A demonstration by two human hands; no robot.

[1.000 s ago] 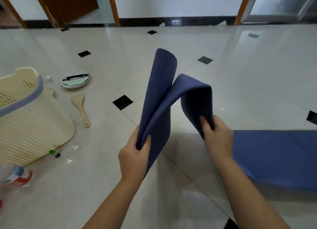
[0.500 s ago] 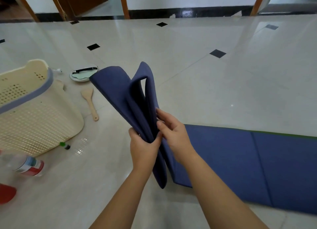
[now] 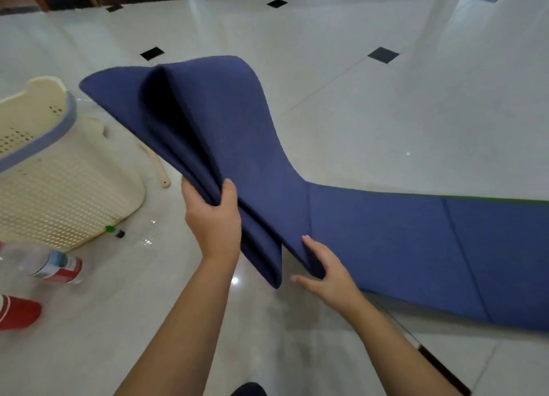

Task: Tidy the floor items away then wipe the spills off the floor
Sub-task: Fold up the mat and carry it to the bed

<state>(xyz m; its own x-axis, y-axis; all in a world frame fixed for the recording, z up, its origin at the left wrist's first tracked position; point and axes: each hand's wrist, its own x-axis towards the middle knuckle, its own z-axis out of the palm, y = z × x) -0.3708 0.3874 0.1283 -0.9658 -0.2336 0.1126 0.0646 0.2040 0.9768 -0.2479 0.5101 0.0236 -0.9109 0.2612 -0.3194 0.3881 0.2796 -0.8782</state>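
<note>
A long blue folding mat (image 3: pixel 386 247) lies on the tiled floor to the right, with its left end lifted and folded into stacked panels. My left hand (image 3: pixel 212 220) grips the folded panels from below, thumb on the near side. My right hand (image 3: pixel 322 269) holds the near edge of the following panel, at the crease where the mat rises from the floor. A cream perforated basket (image 3: pixel 59 187) with a blue rim lies tipped on its side at the left.
On the floor at the left lie a clear plastic bottle (image 3: pixel 44 265) with a red and blue label, a red object (image 3: pixel 16 312), a small green-capped item (image 3: pixel 114 231) and a wooden spatula (image 3: pixel 160 170), partly hidden by the mat. Shiny wet spots (image 3: pixel 145 241) sit beside the basket.
My right hand has let go of the folded stack and moved down and right to the following panel's edge. Another fold has joined the stack in my left hand.
</note>
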